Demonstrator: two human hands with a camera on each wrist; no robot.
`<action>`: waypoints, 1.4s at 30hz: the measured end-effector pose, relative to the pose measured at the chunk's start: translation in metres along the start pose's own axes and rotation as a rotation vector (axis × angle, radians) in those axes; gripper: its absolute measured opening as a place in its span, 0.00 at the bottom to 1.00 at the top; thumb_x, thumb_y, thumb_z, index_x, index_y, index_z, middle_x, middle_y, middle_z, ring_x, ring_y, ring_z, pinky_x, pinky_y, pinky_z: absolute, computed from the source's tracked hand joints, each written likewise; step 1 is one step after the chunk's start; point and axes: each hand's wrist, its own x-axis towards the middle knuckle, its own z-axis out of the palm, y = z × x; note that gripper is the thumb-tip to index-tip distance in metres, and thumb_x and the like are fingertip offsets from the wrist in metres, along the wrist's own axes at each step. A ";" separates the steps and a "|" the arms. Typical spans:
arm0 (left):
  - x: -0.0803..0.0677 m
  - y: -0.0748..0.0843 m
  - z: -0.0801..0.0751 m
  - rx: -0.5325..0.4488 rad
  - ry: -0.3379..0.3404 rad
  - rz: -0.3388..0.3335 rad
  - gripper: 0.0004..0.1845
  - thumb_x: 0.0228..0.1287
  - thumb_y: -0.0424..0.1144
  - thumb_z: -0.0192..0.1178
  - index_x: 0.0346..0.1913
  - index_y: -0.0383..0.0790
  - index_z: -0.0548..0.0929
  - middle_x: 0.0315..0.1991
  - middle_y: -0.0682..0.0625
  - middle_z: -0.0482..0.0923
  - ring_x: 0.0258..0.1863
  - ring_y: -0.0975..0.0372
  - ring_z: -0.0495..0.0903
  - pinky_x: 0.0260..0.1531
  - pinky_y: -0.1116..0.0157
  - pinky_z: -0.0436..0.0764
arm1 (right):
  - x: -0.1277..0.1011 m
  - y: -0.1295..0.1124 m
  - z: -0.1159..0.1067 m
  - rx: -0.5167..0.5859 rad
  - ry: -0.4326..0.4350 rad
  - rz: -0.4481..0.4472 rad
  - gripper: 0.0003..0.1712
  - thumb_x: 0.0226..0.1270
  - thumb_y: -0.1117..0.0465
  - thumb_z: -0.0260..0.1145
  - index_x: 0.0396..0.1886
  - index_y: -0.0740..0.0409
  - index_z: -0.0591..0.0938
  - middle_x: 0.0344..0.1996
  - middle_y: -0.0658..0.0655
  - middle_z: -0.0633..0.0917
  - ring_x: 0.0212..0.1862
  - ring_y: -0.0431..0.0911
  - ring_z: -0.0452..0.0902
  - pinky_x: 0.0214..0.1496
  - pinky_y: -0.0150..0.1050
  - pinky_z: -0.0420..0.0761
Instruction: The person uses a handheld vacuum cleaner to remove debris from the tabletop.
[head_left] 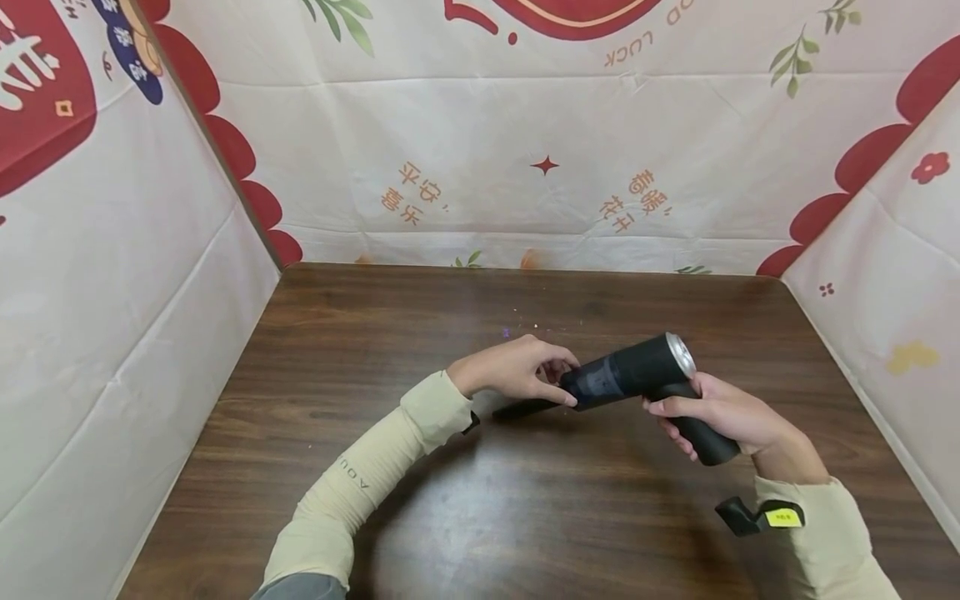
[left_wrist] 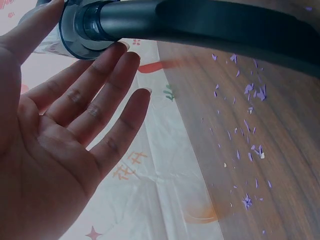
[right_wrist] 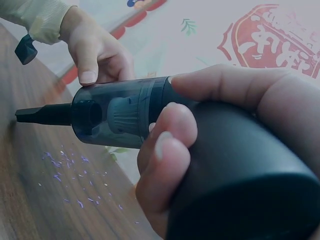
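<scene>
A black handheld vacuum cleaner (head_left: pixel 637 367) is held tilted over the brown table, its silver end up to the right. My right hand (head_left: pixel 731 417) grips its handle (right_wrist: pixel 240 170), fingers wrapped round it. My left hand (head_left: pixel 517 367) holds the front of the clear dust cup (right_wrist: pixel 95 117), thumb on one side and fingertips on the other. From the cup a slim black nozzle (left_wrist: pixel 215 27) points down to the left, its tip close over the table in the right wrist view. A pleated filter (right_wrist: pixel 122 115) shows inside the cup.
Small purple scraps (left_wrist: pixel 247 145) and a few pale crumbs lie scattered on the wooden table (head_left: pixel 420 533), beyond the hands in the head view. White printed cloth (head_left: pixel 480 125) stands along the table's back and both sides.
</scene>
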 end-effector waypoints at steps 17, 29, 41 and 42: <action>0.004 0.002 0.009 0.036 0.002 0.057 0.26 0.62 0.51 0.70 0.57 0.39 0.80 0.40 0.55 0.85 0.39 0.69 0.81 0.43 0.74 0.80 | -0.006 0.008 0.001 0.039 -0.057 -0.036 0.11 0.77 0.70 0.48 0.49 0.65 0.77 0.25 0.50 0.81 0.24 0.40 0.80 0.26 0.35 0.82; 0.011 0.009 0.010 0.031 0.004 0.069 0.25 0.62 0.51 0.69 0.56 0.40 0.80 0.38 0.56 0.84 0.37 0.72 0.79 0.45 0.69 0.82 | -0.016 0.007 -0.001 0.055 -0.040 -0.046 0.11 0.77 0.70 0.48 0.51 0.65 0.75 0.26 0.51 0.81 0.24 0.40 0.79 0.27 0.34 0.83; 0.024 0.011 0.007 -0.015 -0.006 0.066 0.25 0.62 0.48 0.70 0.57 0.38 0.79 0.39 0.54 0.85 0.38 0.71 0.80 0.44 0.73 0.81 | -0.024 0.004 -0.004 -0.023 0.013 -0.060 0.09 0.77 0.71 0.48 0.49 0.64 0.74 0.24 0.52 0.79 0.24 0.40 0.79 0.23 0.38 0.83; 0.026 0.011 0.007 -0.011 -0.006 0.068 0.25 0.62 0.48 0.70 0.58 0.39 0.79 0.40 0.54 0.85 0.38 0.71 0.80 0.44 0.72 0.81 | -0.025 0.004 -0.004 -0.021 0.013 -0.063 0.09 0.77 0.71 0.48 0.49 0.64 0.74 0.25 0.52 0.79 0.24 0.40 0.79 0.23 0.38 0.83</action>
